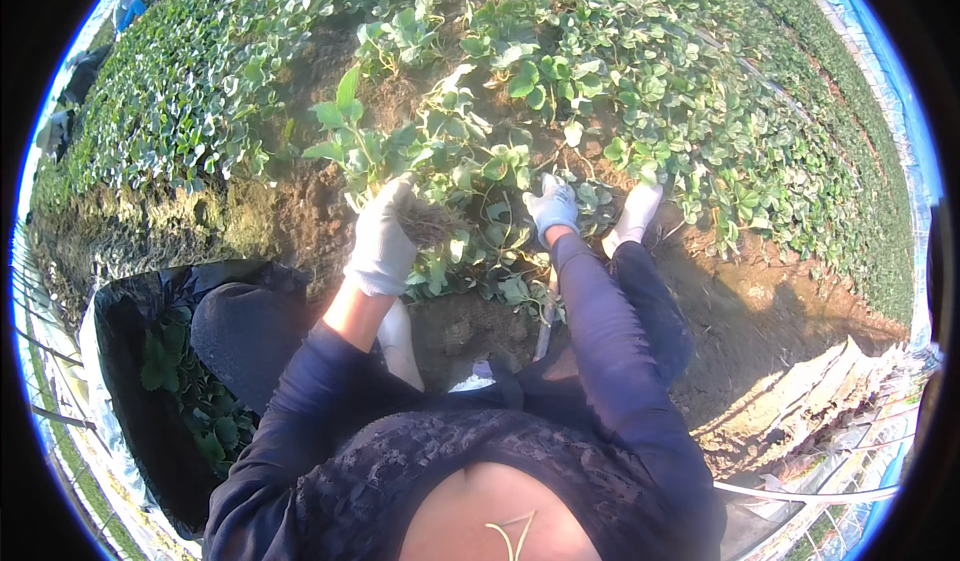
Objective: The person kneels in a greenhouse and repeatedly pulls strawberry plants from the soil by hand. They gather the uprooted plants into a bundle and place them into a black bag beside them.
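My left hand [385, 240], in a pale knit glove, is closed around a small bunch of uprooted leafy plants, which look like strawberry plants [349, 122]. Their leaves stick up above the fist, and a brown tangle of roots [431, 222] hangs out on its right side. Also gloved, my right hand [553, 205] reaches into low leaves and runners by my right foot. Its fingertips are partly lost among the stems, so whether it grips one cannot be told. Between the hands lies a heap of leafy plants and runners [495, 220] on the soil.
A black plastic-lined container [127, 381] with leafy plants stands at my left. My pale boots [636, 212] are planted on the soil, with a thin shaft [550, 321] between my legs. Dense plant rows [750, 126] spread ahead. Crumpled sheeting [810, 403] lies at lower right.
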{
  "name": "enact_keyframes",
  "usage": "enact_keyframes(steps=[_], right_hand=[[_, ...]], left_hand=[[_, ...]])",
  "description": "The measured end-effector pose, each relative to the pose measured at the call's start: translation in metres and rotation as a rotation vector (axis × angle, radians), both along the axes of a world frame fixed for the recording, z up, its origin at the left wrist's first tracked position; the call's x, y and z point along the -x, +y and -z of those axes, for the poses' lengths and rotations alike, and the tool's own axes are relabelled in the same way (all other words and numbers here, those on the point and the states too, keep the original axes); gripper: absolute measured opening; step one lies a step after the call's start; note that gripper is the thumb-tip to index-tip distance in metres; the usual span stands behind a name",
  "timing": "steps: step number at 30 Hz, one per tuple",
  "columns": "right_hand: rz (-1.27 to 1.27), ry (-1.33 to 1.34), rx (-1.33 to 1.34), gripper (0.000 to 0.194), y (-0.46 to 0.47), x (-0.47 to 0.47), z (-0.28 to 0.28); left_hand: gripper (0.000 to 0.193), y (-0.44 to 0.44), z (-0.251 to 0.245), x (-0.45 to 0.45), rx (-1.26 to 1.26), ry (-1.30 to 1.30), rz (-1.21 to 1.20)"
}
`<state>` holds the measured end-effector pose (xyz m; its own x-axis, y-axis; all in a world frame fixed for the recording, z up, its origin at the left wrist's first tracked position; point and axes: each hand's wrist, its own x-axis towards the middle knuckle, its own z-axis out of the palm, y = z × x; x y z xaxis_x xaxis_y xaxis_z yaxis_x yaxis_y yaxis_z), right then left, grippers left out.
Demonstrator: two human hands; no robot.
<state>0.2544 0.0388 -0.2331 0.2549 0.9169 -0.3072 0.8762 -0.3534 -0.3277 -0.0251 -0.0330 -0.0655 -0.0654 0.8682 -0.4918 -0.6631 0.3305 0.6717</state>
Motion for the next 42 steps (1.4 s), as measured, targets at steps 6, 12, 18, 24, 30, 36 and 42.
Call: enact_keyframes(steps=[6,12,18,24,30,36,42], right_hand=[[-0.395,-0.249,-0.123,0.069,0.058,0.031,0.038],[-0.397,-0.126,-0.079,0.044,0.079,0.054,0.064],[-0.47,0.153,-0.234,0.037,0.083,0.008,0.09],[-0.446,-0.321,-0.32,0.054,0.031,-0.086,0.059],[-0.33,-0.29,0.065,0.041,0.027,-0.067,-0.006],[0.024,0.879,-0.118,0.031,0.021,-0.04,-0.104],[-0.501,0.67,-0.478,0.053,-0.02,-0.008,-0.155]], left_hand=[[0.028,0.005,0.041,-0.007,0.1,0.016,-0.029],[0.025,0.008,0.049,-0.016,0.099,0.052,-0.009],[0.025,0.01,0.037,-0.021,0.152,0.076,0.006],[0.037,0.009,0.042,-0.018,0.009,0.186,0.108],[0.045,0.009,0.023,-0.025,-0.079,0.269,0.193],[0.036,0.005,-0.002,-0.032,-0.114,0.127,0.426],[0.04,0.002,0.003,-0.06,-0.226,0.133,0.611]])
